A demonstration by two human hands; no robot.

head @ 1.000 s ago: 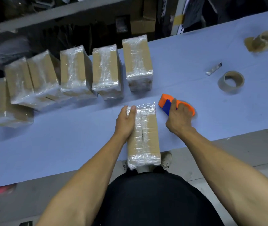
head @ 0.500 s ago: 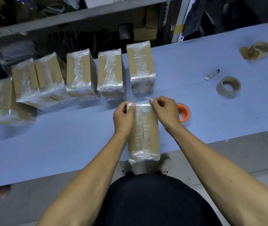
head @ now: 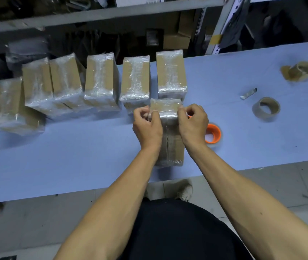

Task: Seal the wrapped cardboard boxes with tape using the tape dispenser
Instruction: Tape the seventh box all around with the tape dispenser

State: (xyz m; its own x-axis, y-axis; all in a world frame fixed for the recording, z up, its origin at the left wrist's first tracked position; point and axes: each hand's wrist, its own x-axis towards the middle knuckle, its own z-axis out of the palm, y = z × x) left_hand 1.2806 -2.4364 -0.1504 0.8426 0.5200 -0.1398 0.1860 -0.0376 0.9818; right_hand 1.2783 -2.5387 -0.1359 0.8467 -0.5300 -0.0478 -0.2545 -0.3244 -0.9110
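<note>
A plastic-wrapped cardboard box (head: pixel 173 147) lies lengthwise on the blue table (head: pixel 74 156), its far end lifted or folded up. My left hand (head: pixel 146 126) pinches the clear wrap at the box's far left corner. My right hand (head: pixel 192 124) pinches the wrap at the far right corner. The orange tape dispenser (head: pixel 213 133) lies on the table just right of my right hand, partly hidden behind it. Neither hand touches it.
Several wrapped boxes (head: pixel 136 81) stand in a row along the table's far edge, the leftmost (head: pixel 9 106) lying tilted. Two brown tape rolls (head: pixel 266 108) (head: pixel 299 71) and a small metal blade (head: pixel 248 93) lie at the right. Shelving stands behind.
My right hand let go of the tape dispenser and came to the box's far right corner. Both hands now pinch the wrap, and the box has slid farther onto the table.
</note>
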